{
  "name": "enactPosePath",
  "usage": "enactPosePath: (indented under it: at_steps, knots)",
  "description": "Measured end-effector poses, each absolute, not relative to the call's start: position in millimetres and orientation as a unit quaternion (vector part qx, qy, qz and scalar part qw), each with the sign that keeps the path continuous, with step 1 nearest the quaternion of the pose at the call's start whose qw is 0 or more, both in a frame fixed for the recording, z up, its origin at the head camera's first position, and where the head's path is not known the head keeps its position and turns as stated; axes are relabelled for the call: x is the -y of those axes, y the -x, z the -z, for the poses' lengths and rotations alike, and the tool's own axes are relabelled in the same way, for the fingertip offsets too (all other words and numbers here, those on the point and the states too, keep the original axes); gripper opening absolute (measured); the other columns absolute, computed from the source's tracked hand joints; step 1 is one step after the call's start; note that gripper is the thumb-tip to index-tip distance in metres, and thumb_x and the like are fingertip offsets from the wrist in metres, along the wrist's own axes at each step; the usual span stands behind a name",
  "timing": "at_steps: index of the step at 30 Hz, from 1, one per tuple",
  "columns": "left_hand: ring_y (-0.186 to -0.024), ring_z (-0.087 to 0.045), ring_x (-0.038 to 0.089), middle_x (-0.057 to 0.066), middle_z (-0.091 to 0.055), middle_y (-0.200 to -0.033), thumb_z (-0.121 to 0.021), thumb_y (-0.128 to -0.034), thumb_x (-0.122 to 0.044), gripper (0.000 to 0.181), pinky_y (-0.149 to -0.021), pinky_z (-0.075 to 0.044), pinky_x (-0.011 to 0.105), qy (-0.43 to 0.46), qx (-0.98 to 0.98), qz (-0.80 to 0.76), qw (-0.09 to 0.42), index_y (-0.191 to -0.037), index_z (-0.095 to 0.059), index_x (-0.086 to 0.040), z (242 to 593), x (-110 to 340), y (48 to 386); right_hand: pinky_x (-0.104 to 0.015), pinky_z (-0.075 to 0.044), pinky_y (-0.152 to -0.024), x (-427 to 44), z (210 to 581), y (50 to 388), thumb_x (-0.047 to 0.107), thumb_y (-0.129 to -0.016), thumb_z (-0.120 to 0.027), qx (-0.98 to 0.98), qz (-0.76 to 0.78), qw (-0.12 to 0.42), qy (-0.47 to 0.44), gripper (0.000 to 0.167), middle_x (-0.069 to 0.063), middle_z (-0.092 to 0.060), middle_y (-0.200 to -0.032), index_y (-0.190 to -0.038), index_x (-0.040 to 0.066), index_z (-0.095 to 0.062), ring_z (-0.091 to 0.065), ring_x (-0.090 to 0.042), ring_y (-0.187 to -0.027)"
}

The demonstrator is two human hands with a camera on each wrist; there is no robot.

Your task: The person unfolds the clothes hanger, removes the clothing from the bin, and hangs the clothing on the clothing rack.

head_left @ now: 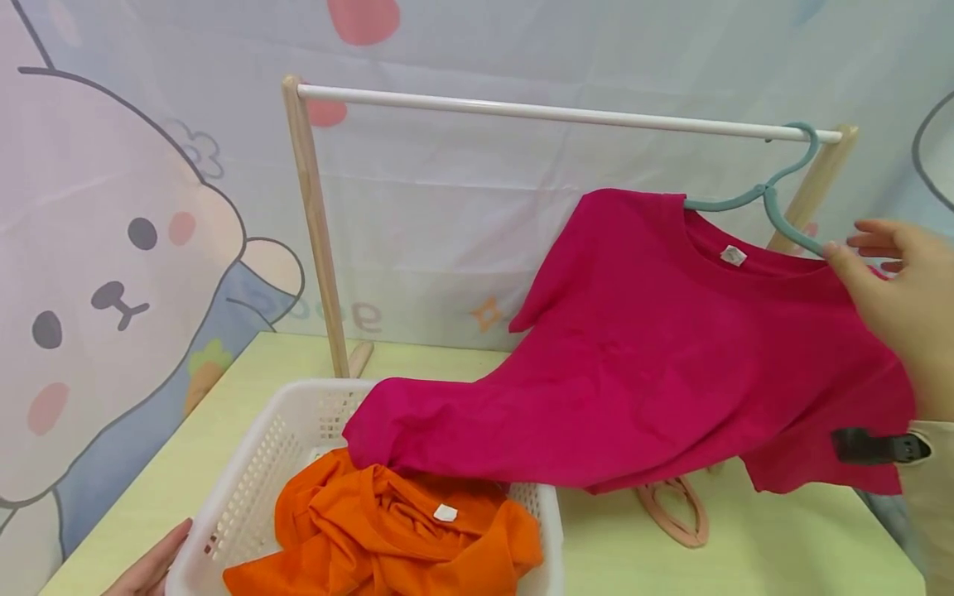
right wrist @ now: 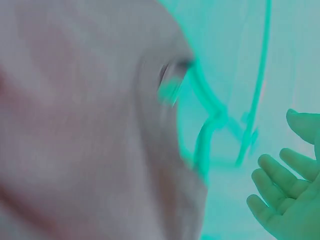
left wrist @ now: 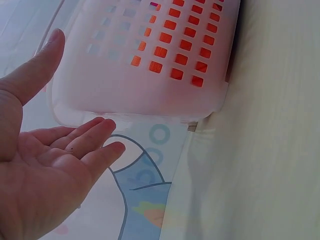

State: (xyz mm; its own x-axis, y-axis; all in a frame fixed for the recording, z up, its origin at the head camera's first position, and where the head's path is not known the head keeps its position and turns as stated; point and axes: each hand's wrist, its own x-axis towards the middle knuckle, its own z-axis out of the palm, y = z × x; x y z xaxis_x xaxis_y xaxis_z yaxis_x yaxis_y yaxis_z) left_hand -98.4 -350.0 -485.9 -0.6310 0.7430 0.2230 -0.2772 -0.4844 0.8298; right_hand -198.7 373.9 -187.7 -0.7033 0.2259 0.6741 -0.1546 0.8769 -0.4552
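Note:
A magenta T-shirt point(head_left: 656, 348) is on a teal hanger point(head_left: 778, 207), whose hook is over the rail near its right end. The shirt's lower part stretches leftward, its end lying over the white basket point(head_left: 246, 463). By the shirt's right shoulder is my right hand point(head_left: 913, 306), thumb near the hanger arm; in the right wrist view that hand point(right wrist: 290, 190) has its fingers spread, apart from the cloth. My left hand point(left wrist: 55, 160) lies open beside the basket wall, thumb raised; whether it touches is hard to tell. Orange clothing point(head_left: 387, 530) with a white label lies crumpled inside the basket.
A clothes rack stands on the pale table point(head_left: 633, 563), with a white rail point(head_left: 522, 108) and wooden posts point(head_left: 316, 223). Under the shirt a pink hanger point(head_left: 681, 517) partly shows on the table. A cartoon-printed cloth point(head_left: 447, 232) hangs behind.

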Motion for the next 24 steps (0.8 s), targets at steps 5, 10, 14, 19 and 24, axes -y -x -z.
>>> enactPosePath:
  at_steps: [5,10,14,19,24]
  knots:
    - [-0.132,-0.037,-0.003,-0.028,-0.038,-0.142,-0.017,-0.1012,0.009,0.068,-0.107,-0.037,0.026,-0.333,-0.342,-0.817,0.322,-0.146,-0.039,-0.037,487.5,349.5,98.3,-0.004,-0.031,-0.077,-317.5,196.2,176.7,0.029,-0.092,-0.066,0.877,-0.256,0.401,-0.061,0.049,0.027,-0.058,-0.105,-0.133,0.005,-0.056,-0.048,0.015,-0.093]
    - [-0.135,-0.034,-0.002,-0.026,-0.033,-0.147,-0.018,-0.0981,0.015,0.074,-0.107,-0.037,0.027,-0.363,-0.342,-0.81,0.308,-0.149,-0.034,-0.036,489.8,346.1,97.8,-0.004,-0.032,-0.082,-277.9,233.6,164.9,0.013,-0.084,-0.075,0.862,-0.28,0.391,-0.158,0.044,0.018,-0.061,-0.102,-0.124,0.003,-0.062,-0.046,0.017,-0.094]
    - [-0.134,-0.034,-0.003,-0.027,-0.034,-0.146,-0.02,-0.0963,0.018,0.077,-0.106,-0.037,0.027,-0.373,-0.35,-0.805,0.299,-0.149,-0.032,-0.037,491.0,342.2,101.2,-0.006,-0.035,-0.085,-252.1,266.8,159.8,0.005,-0.079,-0.077,0.86,-0.284,0.364,-0.217,0.043,-0.007,-0.066,-0.102,-0.119,0.001,-0.063,-0.052,0.008,-0.097]
    - [-0.131,-0.036,-0.006,-0.029,-0.039,-0.141,-0.02,-0.0987,0.014,0.073,-0.106,-0.038,0.025,-0.358,-0.345,-0.814,0.3,-0.149,-0.033,-0.037,489.8,342.5,100.0,-0.012,-0.042,-0.087,-227.2,306.2,157.2,0.009,-0.08,-0.078,0.874,-0.304,0.296,-0.236,0.042,-0.001,-0.066,-0.104,-0.119,0.005,-0.063,-0.059,-0.009,-0.097]
    - [-0.128,-0.041,-0.005,-0.029,-0.043,-0.137,-0.017,-0.1001,0.012,0.072,-0.104,-0.04,0.024,-0.317,-0.356,-0.826,0.299,-0.144,-0.041,-0.039,488.0,342.6,95.4,-0.037,-0.051,-0.085,-210.2,339.6,156.0,0.024,-0.084,-0.076,0.896,-0.322,0.212,-0.222,0.042,-0.001,-0.065,-0.107,-0.121,0.008,-0.063,-0.06,-0.017,-0.1]
